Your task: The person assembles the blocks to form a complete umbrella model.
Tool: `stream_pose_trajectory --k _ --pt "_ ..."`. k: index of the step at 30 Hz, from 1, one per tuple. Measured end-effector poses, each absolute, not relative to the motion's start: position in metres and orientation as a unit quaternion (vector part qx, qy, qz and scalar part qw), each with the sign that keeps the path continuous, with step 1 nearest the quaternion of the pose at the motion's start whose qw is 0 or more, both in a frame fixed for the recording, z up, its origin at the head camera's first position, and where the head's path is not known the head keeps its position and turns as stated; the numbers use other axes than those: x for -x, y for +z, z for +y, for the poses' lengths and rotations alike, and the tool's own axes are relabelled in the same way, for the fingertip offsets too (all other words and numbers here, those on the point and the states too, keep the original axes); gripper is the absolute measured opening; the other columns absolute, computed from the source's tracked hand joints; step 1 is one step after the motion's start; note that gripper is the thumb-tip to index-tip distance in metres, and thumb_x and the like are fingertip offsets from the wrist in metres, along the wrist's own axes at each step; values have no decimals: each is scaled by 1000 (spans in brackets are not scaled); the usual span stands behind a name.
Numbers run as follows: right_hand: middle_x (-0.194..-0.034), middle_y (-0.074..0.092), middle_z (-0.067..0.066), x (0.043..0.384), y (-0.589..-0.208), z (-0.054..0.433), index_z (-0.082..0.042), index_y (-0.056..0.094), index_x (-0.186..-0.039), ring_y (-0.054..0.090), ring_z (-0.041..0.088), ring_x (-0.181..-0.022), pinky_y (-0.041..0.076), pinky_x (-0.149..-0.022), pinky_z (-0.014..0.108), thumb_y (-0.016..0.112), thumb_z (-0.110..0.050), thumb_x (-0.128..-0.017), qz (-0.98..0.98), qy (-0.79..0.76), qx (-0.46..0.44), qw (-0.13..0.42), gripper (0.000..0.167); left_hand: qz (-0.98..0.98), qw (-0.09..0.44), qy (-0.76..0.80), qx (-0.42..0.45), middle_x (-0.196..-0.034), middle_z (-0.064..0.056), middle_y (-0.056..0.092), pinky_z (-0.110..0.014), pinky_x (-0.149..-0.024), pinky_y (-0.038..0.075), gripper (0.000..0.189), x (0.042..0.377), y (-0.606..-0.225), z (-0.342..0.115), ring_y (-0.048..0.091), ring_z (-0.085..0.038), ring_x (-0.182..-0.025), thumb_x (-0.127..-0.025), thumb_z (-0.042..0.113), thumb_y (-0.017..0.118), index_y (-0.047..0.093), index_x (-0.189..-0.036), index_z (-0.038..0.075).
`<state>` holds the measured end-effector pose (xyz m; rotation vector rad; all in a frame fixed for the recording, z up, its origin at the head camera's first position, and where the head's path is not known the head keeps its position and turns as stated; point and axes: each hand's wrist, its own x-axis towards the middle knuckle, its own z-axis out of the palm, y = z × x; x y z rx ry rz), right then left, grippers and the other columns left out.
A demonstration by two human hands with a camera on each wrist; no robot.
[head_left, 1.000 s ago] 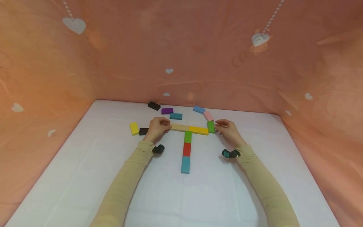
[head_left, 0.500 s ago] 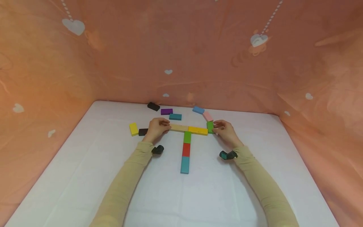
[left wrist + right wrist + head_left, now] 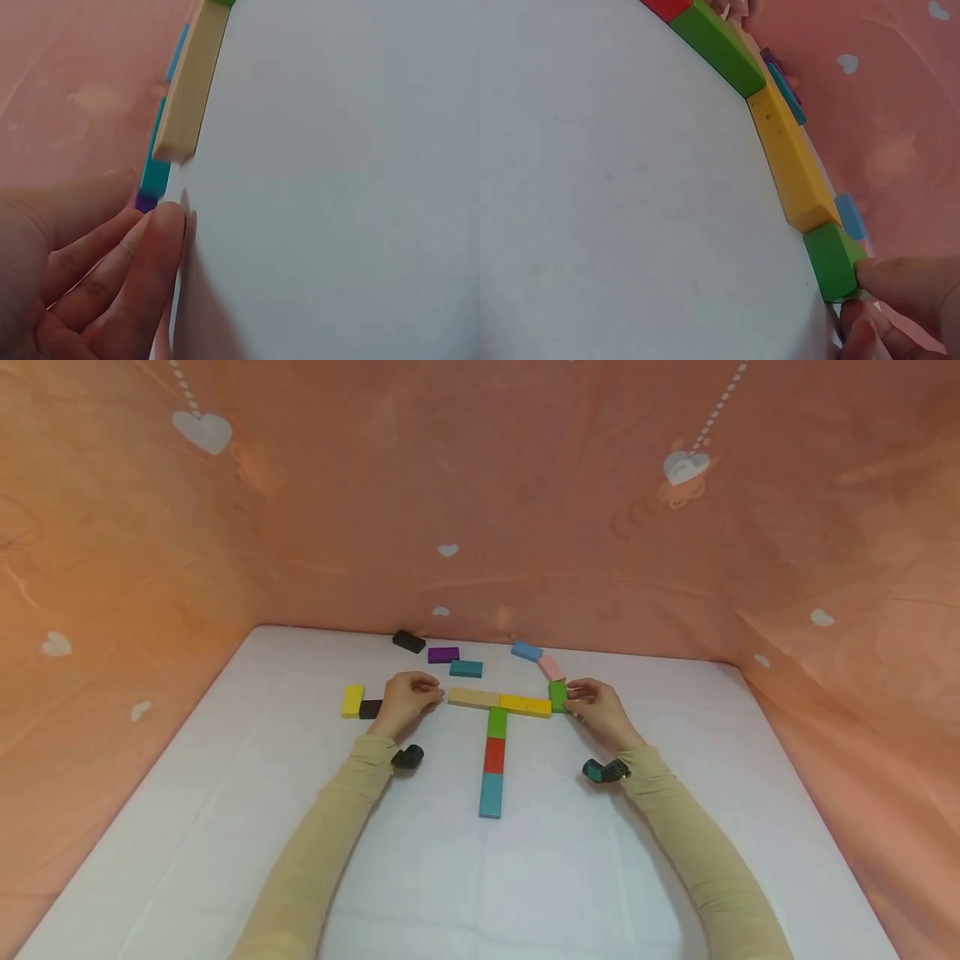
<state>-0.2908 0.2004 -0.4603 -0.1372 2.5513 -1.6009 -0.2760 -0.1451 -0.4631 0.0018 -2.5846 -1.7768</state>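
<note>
My left hand (image 3: 408,703) hovers just left of the free end of a plain wooden block (image 3: 472,697), fingers loosely bent and holding nothing. In the left wrist view a gap separates its fingertips (image 3: 169,217) from the wooden block. With thumb and finger, my right hand (image 3: 596,706) pinches a green block (image 3: 831,262) at the right end of the row. That green block meets an orange-yellow block (image 3: 525,705), which continues the wooden one. Below their joint, a second green block (image 3: 497,722), a red block (image 3: 494,755) and a teal block (image 3: 491,796) form a stem.
Beyond the right hand's green block, a pink block (image 3: 552,667) and a light blue block (image 3: 527,651) curve away. Behind the wooden block lie another teal block (image 3: 467,669), a purple block (image 3: 443,655) and a black block (image 3: 408,642). Left are a yellow block (image 3: 353,702) and another black block (image 3: 370,709).
My left hand has let go of the wooden block and drawn left; the yellow and black blocks beside it now sit closer together. My right hand has moved in onto the green block.
</note>
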Motion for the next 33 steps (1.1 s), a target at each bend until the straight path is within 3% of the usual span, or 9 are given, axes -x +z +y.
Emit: stream_pose_trajectory --k 19,28,33 --pt "-118 58 22 291 -461 201 3 53 -128 57 24 -87 50 -68 22 65 -6 -90 843 -531 50 70 41 -814 -17 -580 -22 -94 -18 65 -25 -67 56 24 267 -461 -187 63 -15 -72 -95 15 61 64 -110 -3" --pt "-117 58 22 290 -461 200 3 52 -129 56 24 -90 51 -70 23 64 -6 -91 844 -528 47 79 41 -792 -49 -608 -39 -98 -15 63 -26 -67 55 28 272 -453 -184 61 -20 -77 -92 23 66 63 -113 4" --pt "-119 57 21 290 -456 201 2 51 -130 55 25 -92 51 -71 22 63 -7 -92 842 -531 45 86 41 -806 -31 -591 6 -101 -15 62 -30 -72 56 32 289 -445 -176 62 -24 -85 -87 20 72 64 -112 0"
